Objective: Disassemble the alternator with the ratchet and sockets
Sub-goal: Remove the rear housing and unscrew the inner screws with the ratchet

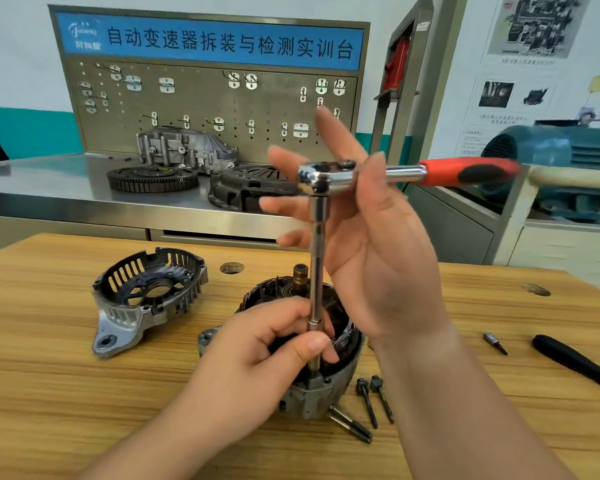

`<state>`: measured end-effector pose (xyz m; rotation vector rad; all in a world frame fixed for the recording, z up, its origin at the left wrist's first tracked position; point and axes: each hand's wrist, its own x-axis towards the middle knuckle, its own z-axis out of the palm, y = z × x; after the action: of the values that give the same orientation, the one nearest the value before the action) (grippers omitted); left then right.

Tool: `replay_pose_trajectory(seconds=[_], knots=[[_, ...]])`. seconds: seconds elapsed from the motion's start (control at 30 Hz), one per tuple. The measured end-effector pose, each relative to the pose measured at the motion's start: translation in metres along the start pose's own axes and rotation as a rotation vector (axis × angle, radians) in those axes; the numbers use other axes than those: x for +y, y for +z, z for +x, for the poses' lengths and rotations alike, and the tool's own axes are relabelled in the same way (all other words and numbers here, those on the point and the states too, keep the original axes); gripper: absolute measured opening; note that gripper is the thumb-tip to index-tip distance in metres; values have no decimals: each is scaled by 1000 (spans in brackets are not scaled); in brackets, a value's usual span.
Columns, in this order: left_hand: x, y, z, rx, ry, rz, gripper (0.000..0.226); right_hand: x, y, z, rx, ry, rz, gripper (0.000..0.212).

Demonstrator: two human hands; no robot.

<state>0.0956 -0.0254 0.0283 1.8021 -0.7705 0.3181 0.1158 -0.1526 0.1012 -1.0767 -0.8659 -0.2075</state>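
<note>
At the middle of the wooden bench (84, 410) stands the alternator (312, 400), open end up, copper windings showing. A long extension bar (317, 254) rises from its rim at six o'clock to the ratchet (329, 174). The left hand (271, 341) pinches the bar low down. The right hand (371, 244) is spread around the ratchet head, fingers straight, gripping nothing. The removed cover (146, 299) lies at nine o'clock and loose bolts (368, 403) at four. The body looks like heavy, rigid cast metal, best held by its outer shell since the windings look delicate. The chrome looks slippery, so I'd turn by the red grip.
</note>
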Motion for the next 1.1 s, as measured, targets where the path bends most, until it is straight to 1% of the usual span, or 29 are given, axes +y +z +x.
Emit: replay_pose_trajectory(seconds=[0.07,0.13,0.17,0.23,0.33,0.4,0.43,0.5,0.53,0.57,0.6,0.63,0.67,0.7,0.73,0.8,0.87,0.93,1.0,1.07,1.1], knots=[[1,0,0,17,2,7,19,-5,-1,0,-22,-117,-112,28],[2,1,0,33,3,23,16,-6,-2,0,-48,-160,-186,31],[2,1,0,38,4,34,16,-6,-1,1,-49,-155,-169,32],[2,1,0,36,0,39,20,-4,0,1,-36,-95,-61,33],[1,1,-1,13,6,54,28,-1,-3,2,-4,51,46,49],[1,1,0,12,8,60,26,3,-4,-1,-2,107,50,56],[1,1,0,19,6,52,24,4,-4,0,5,99,71,54],[2,1,0,41,10,45,21,3,-5,2,11,48,77,43],[2,1,0,54,9,42,19,-1,-6,6,30,16,-24,37],[2,1,0,66,1,36,16,-7,-4,10,12,34,-196,34],[2,1,0,78,-11,25,13,-8,-7,14,-57,121,-354,33],[2,1,1,89,-20,15,11,-6,-13,16,-90,191,-428,35],[1,0,0,93,-27,11,14,-6,-11,15,-122,139,-411,37],[1,0,0,89,-27,19,19,-7,-8,12,-115,39,-283,38],[1,0,0,76,-23,36,24,-7,-5,6,-86,-10,-158,37],[0,0,0,46,-14,54,29,-4,0,-3,-74,27,18,42],[0,-1,0,21,-10,35,28,0,-1,-1,-48,117,62,52],[0,-1,0,4,-6,32,24,0,2,1,-48,164,76,54],[0,0,0,12,-4,18,24,1,3,1,-40,112,80,44],[0,0,0,35,-4,1,25,-1,5,0,-41,4,32,28],[0,0,0,46,-9,6,23,-2,5,0,-40,-49,-9,25]])
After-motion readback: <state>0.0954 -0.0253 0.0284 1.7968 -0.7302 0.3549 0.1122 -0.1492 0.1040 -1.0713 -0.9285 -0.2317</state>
